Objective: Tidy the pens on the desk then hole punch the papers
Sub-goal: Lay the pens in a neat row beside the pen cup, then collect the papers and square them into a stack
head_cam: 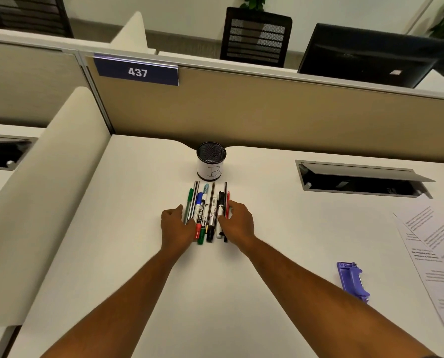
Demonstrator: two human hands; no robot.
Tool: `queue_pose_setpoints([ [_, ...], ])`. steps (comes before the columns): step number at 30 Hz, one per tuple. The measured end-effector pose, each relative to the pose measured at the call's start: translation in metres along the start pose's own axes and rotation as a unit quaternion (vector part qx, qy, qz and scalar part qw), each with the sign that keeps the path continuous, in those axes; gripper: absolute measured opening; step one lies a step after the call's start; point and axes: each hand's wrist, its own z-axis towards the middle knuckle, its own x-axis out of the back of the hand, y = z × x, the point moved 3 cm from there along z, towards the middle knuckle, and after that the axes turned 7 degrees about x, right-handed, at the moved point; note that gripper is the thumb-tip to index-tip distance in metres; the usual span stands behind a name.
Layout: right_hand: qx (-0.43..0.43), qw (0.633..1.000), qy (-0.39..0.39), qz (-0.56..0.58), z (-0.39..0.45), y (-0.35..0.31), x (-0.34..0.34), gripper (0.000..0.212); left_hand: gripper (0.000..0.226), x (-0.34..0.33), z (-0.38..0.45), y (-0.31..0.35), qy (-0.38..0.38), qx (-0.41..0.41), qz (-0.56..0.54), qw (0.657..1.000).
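Observation:
Several pens, markers and pencils [207, 210] lie side by side in a tight row on the white desk, pointing toward a black mesh pen cup [211, 161] with a white label marked "B". My left hand [175, 224] presses against the left side of the row and my right hand [237, 220] against the right side, fingers curved around the bunch from both sides. A purple hole punch [352, 281] lies at the right, and printed papers [435, 254] are spread at the far right edge.
A beige partition wall with a blue "437" sign [137, 72] closes the back of the desk. An open cable hatch [360, 180] is set into the desk at right. A low white divider [47, 202] borders the left side.

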Motion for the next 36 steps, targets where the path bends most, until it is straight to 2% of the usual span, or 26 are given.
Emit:
queue_pose_setpoints([
  [4,0.019,0.999,0.009,0.027,-0.006,0.007,0.004,0.027,0.045,0.002,0.0,0.0,-0.001,-0.002,0.015,1.0],
  [6,0.02,1.0,-0.005,0.017,-0.007,0.01,0.006,0.037,0.048,0.002,-0.003,0.001,-0.004,-0.013,0.023,1.0],
  [9,0.021,0.999,-0.036,0.001,-0.008,0.014,0.008,0.048,0.039,0.0,-0.008,0.002,-0.01,-0.046,0.05,0.998],
  [13,-0.01,0.997,-0.082,-0.003,-0.015,0.018,0.012,0.067,0.043,0.002,-0.016,0.003,-0.017,-0.049,0.061,0.997],
  [18,-0.027,0.989,-0.143,-0.039,-0.032,0.019,0.024,0.084,0.036,0.01,-0.035,0.008,0.008,-0.11,0.067,0.992],
  [25,-0.009,0.988,-0.15,-0.035,-0.074,0.036,0.058,0.082,0.033,-0.013,-0.082,0.021,-0.015,-0.124,0.093,0.988],
  [30,-0.007,0.994,-0.101,-0.027,-0.1,0.058,0.091,0.075,0.055,-0.049,-0.118,0.027,-0.062,-0.115,0.094,0.987],
  [36,-0.001,1.0,-0.028,-0.002,-0.122,0.097,0.143,0.058,0.059,-0.101,-0.153,0.049,-0.097,-0.149,0.124,0.976],
])
